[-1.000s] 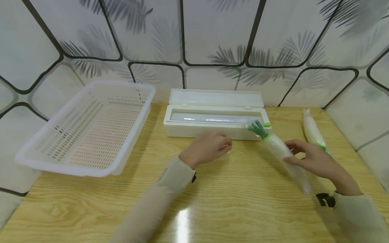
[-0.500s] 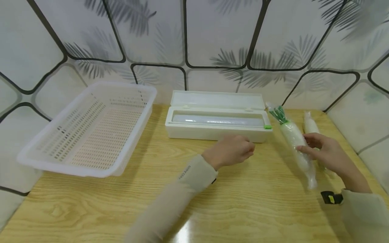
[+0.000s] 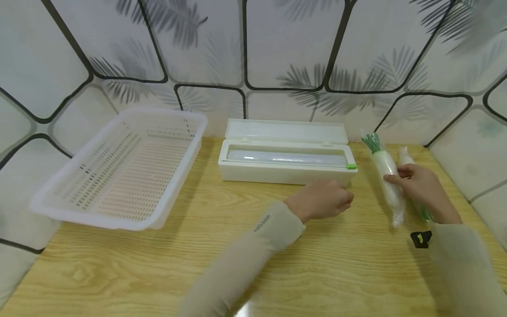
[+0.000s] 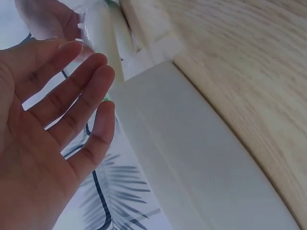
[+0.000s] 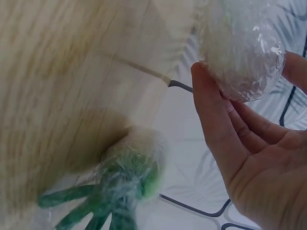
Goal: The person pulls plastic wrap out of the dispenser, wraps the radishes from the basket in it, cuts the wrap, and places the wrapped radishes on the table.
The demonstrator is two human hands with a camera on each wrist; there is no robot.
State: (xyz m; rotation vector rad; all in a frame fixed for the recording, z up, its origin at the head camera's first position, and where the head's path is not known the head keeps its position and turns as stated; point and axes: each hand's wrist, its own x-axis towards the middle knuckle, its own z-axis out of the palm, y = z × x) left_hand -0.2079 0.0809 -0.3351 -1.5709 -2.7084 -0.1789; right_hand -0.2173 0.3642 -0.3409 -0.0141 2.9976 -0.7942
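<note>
My right hand (image 3: 428,189) grips a white radish (image 3: 387,176) with green stem ends, wrapped in clear film. Its stems point toward the wall, and in the right wrist view the fingers and thumb hold either side of the wrapped body (image 5: 242,52). Beside it on the table lies a second wrapped radish (image 3: 407,156), partly hidden behind the right hand; its green stems (image 5: 120,191) point the opposite way. My left hand (image 3: 320,200) hovers by the front right of a white cling film box (image 3: 285,173), its fingers (image 4: 81,103) relaxed and holding nothing.
The box's lid (image 3: 285,131) stands raised, with a roll of film (image 3: 285,157) inside and a green piece (image 3: 351,166) at the right end. A white slotted basket (image 3: 170,187) sits to the left. A patterned wall (image 3: 285,48) borders the wooden table (image 3: 130,268).
The right hand has carried the wrapped radish rightward and away from me, alongside the second radish, turning it more upright in view. My left hand has moved right along the box front.
</note>
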